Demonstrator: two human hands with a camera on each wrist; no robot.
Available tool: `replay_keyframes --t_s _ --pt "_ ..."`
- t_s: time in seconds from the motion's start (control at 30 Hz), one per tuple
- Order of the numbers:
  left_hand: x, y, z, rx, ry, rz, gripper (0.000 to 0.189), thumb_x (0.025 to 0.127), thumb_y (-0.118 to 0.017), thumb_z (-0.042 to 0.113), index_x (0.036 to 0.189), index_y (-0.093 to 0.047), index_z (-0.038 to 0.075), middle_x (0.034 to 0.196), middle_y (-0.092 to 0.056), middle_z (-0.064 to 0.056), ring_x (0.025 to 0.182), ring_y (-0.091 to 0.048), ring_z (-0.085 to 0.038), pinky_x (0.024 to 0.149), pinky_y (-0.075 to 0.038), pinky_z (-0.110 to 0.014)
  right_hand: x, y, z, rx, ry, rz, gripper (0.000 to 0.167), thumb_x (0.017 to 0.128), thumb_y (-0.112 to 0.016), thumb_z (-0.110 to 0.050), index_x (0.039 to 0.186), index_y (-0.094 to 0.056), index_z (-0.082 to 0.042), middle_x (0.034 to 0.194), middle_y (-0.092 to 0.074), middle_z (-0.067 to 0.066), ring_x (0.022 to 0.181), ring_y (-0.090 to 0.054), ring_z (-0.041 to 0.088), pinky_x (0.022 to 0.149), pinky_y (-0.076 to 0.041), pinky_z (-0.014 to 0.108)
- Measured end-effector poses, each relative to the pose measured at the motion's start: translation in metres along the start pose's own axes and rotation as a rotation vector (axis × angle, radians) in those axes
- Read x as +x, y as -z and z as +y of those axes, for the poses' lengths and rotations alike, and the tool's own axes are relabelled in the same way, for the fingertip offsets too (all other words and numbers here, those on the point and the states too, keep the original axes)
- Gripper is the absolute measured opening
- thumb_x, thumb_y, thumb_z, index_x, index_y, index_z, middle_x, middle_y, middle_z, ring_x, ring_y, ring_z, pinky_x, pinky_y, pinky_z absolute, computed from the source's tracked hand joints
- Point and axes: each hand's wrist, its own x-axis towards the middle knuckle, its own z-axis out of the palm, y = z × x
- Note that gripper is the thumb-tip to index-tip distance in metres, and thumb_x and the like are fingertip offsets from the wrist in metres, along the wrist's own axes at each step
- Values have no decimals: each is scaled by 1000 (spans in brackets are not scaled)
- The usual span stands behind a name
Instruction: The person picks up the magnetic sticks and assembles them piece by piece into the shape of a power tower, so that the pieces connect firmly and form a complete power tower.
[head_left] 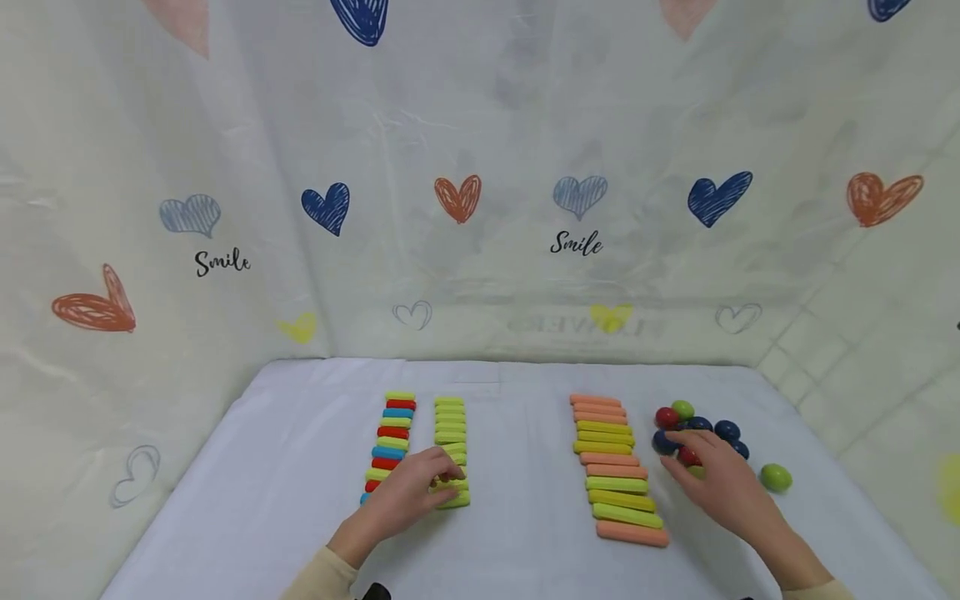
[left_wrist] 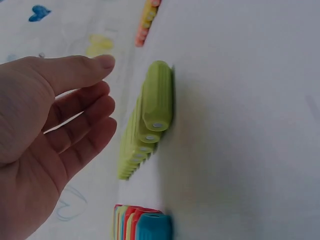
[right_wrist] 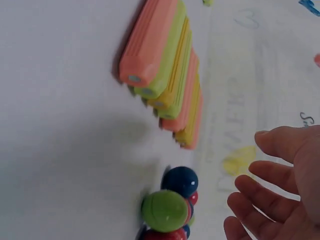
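In the head view my left hand is over the near end of a column of short green sticks, covering part of it. The left wrist view shows its fingers loosely bent, with nothing between thumb and fingertips, beside the ridged green sticks. A second column of red, blue and green sticks lies to its left, partly hidden by the hand. My right hand hovers over a cluster of dark blue, red and green balls. Its fingers are spread and hold nothing in the right wrist view, apart from the green ball.
Longer salmon, yellow and green sticks form a column between my hands. A lone green ball lies right of the cluster. Behind the white-covered table hangs a curtain with printed hearts.
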Motion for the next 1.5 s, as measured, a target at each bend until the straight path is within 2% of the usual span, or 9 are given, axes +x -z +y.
replay_keyframes --t_s 0.17,0.3,0.7,0.87,0.97,1.1,1.23,1.37,1.5 --pt "-2 -8 -4 80 20 -37 19 86 -76 14 104 -71 14 98 -63 8 90 -58 -8 80 -53 -21 -11 6 25 -26 -99 -56 39 86 -74 -19 113 -64 8 97 -63 16 82 -56 27 68 -53 44" --pt "-3 -12 -6 120 46 -62 21 86 -76 17 106 -71 17 99 -63 11 92 -57 -5 82 -53 -22 -16 7 35 -28 -141 -120 38 85 -74 -19 109 -64 9 88 -60 10 76 -53 21 63 -51 38" --pt "-4 -18 -6 236 9 -75 20 85 -77 16 104 -72 18 96 -61 13 93 -55 -6 82 -52 -20 -17 -4 46 -37 -191 -202 29 81 -75 -12 101 -65 6 86 -62 7 73 -52 20 63 -51 39" --pt "-5 -20 -5 280 -9 -67 20 84 -78 17 103 -72 19 97 -61 12 92 -55 -5 81 -51 -19 -15 -9 47 -28 -214 -205 37 81 -77 -16 107 -64 6 93 -64 12 76 -55 20 67 -54 41" --pt "-4 -20 -4 311 -9 -69 21 84 -79 18 104 -72 20 97 -61 12 91 -54 -5 80 -51 -18 -15 -12 44 -37 -190 -153 44 80 -79 -17 113 -62 7 94 -61 12 77 -52 22 67 -53 40" --pt "-4 -19 -2 333 -14 -73 23 83 -80 18 104 -71 19 96 -60 11 88 -54 -4 78 -51 -17 -15 -17 38 -38 -85 -86 48 80 -79 -16 120 -62 4 104 -59 18 78 -54 21 66 -53 39" --pt "-5 -19 -1 333 -25 -73 23 83 -80 17 104 -71 17 96 -60 10 87 -54 -4 78 -51 -17 -10 -22 32 -31 9 -92 46 81 -78 -14 122 -63 -1 116 -58 21 82 -60 22 69 -56 43" --pt "-6 -20 0 326 -25 -87 24 83 -79 15 105 -70 17 96 -59 10 88 -53 -4 79 -50 -17 -7 -29 31 -63 46 -98 37 79 -79 -10 115 -69 -2 109 -59 17 88 -59 25 72 -56 45" --pt "-9 -21 3 285 -36 -92 23 84 -78 14 105 -69 17 96 -60 11 88 -52 -3 80 -50 -17 -6 -32 32 -91 12 -120 35 79 -79 -8 112 -70 -3 98 -56 11 82 -54 23 69 -55 43"
